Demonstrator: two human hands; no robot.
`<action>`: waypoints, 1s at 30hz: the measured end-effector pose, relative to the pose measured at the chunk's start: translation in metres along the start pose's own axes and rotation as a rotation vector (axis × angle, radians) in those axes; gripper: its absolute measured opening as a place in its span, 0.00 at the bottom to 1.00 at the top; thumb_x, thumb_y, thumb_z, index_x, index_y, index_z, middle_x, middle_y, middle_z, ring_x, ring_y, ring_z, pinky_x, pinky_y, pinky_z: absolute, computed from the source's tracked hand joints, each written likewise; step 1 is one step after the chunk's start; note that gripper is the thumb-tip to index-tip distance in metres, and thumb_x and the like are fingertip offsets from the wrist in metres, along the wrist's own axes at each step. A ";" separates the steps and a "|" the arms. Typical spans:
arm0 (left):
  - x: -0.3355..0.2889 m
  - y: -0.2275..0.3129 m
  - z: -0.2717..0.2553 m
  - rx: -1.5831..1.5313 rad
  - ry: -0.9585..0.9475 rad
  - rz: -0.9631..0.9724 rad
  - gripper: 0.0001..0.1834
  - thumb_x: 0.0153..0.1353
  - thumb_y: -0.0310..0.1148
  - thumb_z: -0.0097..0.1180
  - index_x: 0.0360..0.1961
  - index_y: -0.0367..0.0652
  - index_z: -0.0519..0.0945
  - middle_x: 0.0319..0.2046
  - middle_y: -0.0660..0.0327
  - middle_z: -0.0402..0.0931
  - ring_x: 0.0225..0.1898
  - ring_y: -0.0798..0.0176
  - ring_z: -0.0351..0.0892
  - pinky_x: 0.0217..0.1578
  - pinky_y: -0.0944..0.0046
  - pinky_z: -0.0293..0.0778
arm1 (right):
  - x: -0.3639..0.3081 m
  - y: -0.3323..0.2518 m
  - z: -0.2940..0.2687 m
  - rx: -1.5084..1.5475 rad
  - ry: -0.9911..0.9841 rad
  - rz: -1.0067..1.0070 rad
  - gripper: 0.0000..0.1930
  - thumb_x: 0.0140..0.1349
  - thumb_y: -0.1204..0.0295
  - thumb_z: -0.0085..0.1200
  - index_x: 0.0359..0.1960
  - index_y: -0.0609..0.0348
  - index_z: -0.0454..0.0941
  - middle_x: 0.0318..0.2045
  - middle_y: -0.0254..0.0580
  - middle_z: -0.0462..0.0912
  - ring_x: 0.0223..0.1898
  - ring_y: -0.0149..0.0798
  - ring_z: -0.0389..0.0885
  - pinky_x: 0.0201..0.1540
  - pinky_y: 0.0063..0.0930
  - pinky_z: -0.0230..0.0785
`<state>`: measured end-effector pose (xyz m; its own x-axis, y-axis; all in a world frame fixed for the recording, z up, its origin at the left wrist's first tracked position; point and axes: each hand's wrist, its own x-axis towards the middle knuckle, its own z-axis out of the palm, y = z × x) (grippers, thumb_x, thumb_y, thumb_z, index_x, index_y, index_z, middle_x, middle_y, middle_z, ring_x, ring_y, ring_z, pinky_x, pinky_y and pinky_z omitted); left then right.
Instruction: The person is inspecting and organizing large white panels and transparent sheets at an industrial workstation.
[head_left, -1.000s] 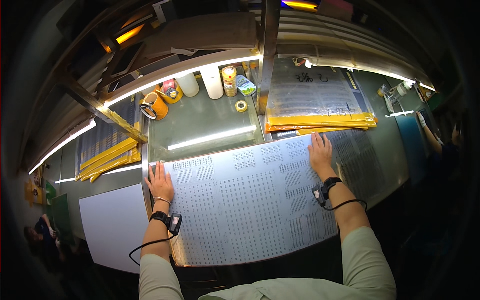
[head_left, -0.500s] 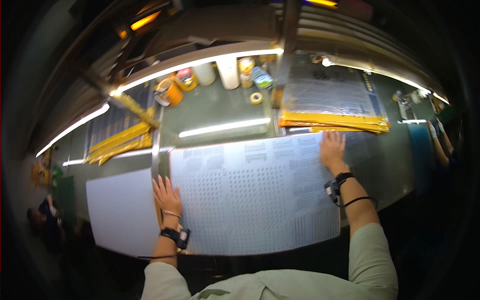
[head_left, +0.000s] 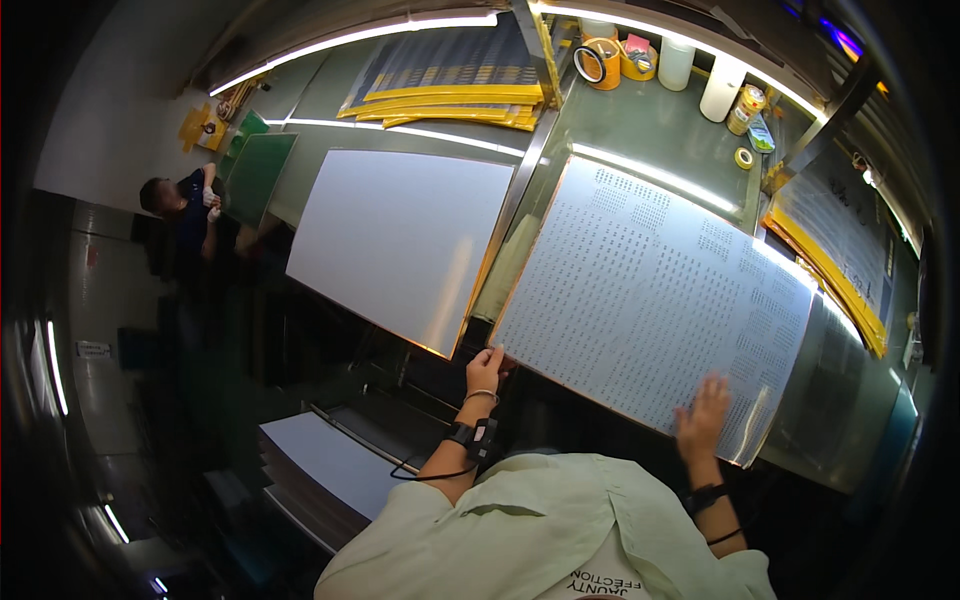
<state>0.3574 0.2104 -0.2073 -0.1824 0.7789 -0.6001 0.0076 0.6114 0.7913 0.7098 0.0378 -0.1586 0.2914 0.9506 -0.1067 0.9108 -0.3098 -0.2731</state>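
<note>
The perforated white sheet [head_left: 655, 300] lay flat on the steel surface [head_left: 660, 130], its near edge overhanging toward me. My left hand [head_left: 486, 368] pinched the sheet's near-left corner between its fingers [head_left: 497, 357]. My right hand [head_left: 703, 418] rested with spread fingers [head_left: 716, 388] on the near-right edge. A plain white panel [head_left: 400, 240] lay just beside it, left; tape rolls [head_left: 600, 62] stood well beyond.

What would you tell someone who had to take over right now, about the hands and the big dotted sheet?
Left hand: pinching the near left corner of the perforated sheet.
Right hand: flat on its near right edge.
The sheet lies on the steel table, near edge overhanging.
A plain white sheet lies to its left; tape rolls stand at the back.
Done: both hands have the sheet.
Left: cannot tell.
</note>
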 end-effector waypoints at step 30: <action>0.115 0.070 -0.265 -0.391 0.553 -0.038 0.23 0.54 0.52 0.52 0.31 0.39 0.73 0.29 0.58 0.76 0.29 0.62 0.74 0.29 0.64 0.70 | 0.112 -0.118 -0.351 0.467 0.061 0.073 0.17 0.50 0.74 0.53 0.43 0.63 0.69 0.36 0.38 0.70 0.37 0.31 0.70 0.41 0.25 0.65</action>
<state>0.0765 0.3057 -0.1894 -0.6524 0.5084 -0.5621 -0.3455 0.4606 0.8176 0.7375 0.1865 0.1970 0.3794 0.9209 -0.0893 0.6622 -0.3377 -0.6690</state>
